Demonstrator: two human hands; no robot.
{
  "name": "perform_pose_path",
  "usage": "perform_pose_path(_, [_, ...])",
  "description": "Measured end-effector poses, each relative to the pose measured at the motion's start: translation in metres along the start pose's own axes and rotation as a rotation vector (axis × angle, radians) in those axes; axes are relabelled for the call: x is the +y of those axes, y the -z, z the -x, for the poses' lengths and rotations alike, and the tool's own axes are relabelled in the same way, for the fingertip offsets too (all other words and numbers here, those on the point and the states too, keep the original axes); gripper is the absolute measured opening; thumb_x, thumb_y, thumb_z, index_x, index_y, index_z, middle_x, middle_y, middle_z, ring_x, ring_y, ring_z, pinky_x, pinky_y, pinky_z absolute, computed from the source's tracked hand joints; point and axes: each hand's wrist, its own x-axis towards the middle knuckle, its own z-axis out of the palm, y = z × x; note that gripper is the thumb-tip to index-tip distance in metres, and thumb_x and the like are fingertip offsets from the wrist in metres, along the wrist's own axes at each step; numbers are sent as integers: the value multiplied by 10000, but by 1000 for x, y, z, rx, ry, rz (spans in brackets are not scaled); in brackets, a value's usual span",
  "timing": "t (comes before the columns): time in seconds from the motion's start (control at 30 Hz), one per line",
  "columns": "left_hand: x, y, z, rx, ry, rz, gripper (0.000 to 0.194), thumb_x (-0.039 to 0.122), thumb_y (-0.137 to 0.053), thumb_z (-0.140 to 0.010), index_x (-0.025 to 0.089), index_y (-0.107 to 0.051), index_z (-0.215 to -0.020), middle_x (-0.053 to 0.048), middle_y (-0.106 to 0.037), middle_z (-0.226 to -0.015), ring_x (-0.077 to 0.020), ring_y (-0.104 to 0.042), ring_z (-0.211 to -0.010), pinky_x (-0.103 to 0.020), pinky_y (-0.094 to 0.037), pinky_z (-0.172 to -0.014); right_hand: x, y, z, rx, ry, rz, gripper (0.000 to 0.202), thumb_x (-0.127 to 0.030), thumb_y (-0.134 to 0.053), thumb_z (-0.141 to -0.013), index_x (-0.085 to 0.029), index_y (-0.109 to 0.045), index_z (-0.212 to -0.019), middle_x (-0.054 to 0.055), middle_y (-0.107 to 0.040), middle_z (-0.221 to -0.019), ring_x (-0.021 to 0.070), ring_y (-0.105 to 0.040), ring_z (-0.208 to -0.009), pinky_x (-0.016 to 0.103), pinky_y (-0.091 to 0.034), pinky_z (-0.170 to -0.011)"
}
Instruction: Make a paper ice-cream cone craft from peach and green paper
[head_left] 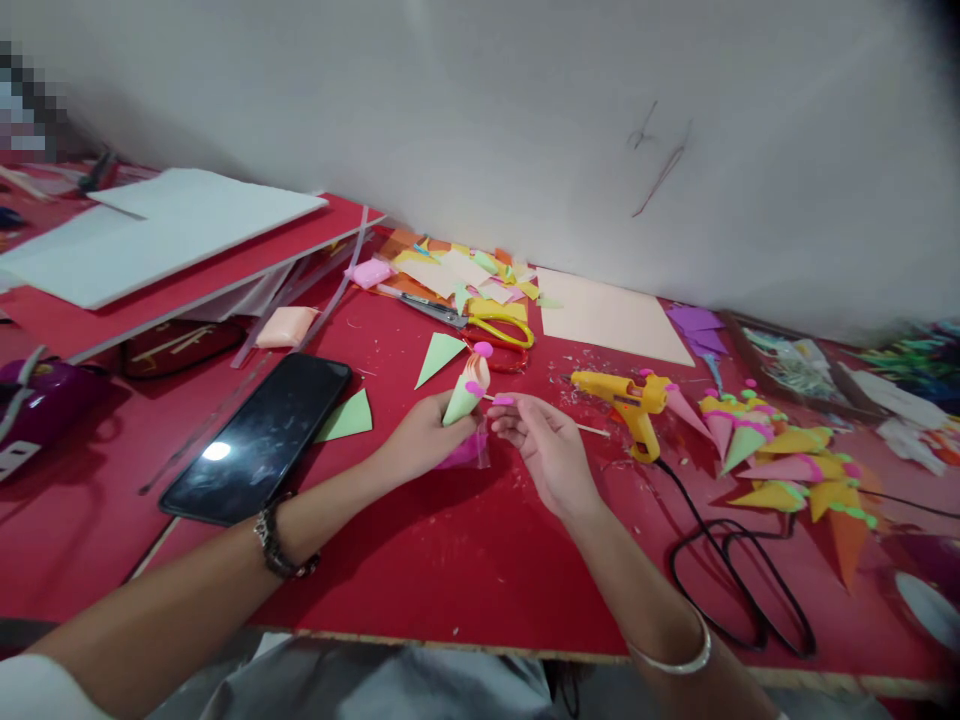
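Observation:
A light green paper cone point(460, 402) with a peach ruffled top and pink dots is held in my left hand point(424, 437), whose fingers are wrapped round it. Just to the right, my right hand point(544, 445) pinches a thin stick point(592, 430) that runs behind the fingers, its tip near the cone. Something small and pink shows at the right thumb and fingertips. Under my left hand lies a clear bag with pink contents point(469, 452). Two flat green paper pieces rest nearby, one point(439, 358) behind the cone and another point(347, 416) beside the phone.
A black phone point(259, 435) lies left. Scissors with yellow handles point(499, 330) and paper scraps point(472, 275) are at the back. Right of my hands lies a yellow glue gun point(626, 400) with a looped black cord point(739, 560); finished-looking paper cones point(795, 465) are beyond it.

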Motion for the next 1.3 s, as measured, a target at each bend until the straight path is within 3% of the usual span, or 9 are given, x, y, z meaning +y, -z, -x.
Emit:
perform_pose_path(0.3, [-1,1,0,12,7,-12,154,268,-455,-714,140,-538,-733,41,-475,-607,-74,-402,-507,-177,-321,-484,2,2,-2,27,-107,-136,51,-233,-596,-724,-197,-567,-745,-16,-657,-758,53,-598,-652,163,-475,-639])
perform_pose_path(0.5, [2,1,1,6,28,14,140,250,-454,-717,140,-534,-751,39,-471,-608,-72,-397,-503,-171,-309,-464,1,2,-3,41,-107,-107,167,-186,-620,-682,-188,-619,-849,1,-656,-787,72,-608,-717,185,-478,-701])
perform_pose_path(0.7, [1,1,1,2,40,-9,138,275,-448,-714,152,-506,-698,43,-458,-583,-81,-397,-500,-175,-305,-472,-1,2,-2,115,-101,12,140,-235,-611,-689,-182,-655,-810,-35,-598,-625,43,-540,-537,161,-443,-529])
perform_pose_path(0.87, [0,2,1,-19,21,21,147,279,-441,-727,151,-512,-713,43,-465,-598,-78,-402,-512,-169,-308,-476,-1,2,-1,114,-90,48,163,-211,-610,-688,-173,-644,-843,5,-656,-774,79,-606,-670,201,-477,-658])
perform_pose_path(1.1, [0,2,1,-10,19,15,175,301,-462,-723,141,-529,-744,33,-480,-604,-77,-405,-506,-171,-320,-473,0,3,-2,107,-79,36,112,-275,-580,-734,-185,-519,-763,-5,-668,-700,105,-642,-667,186,-479,-575])
perform_pose_path(1.3, [-2,2,1,-17,1,22,189,296,-464,-729,138,-556,-777,22,-517,-634,-82,-433,-526,-174,-335,-486,2,2,-1,86,-48,82,104,-266,-555,-752,-190,-509,-807,19,-674,-785,124,-645,-723,224,-490,-635])
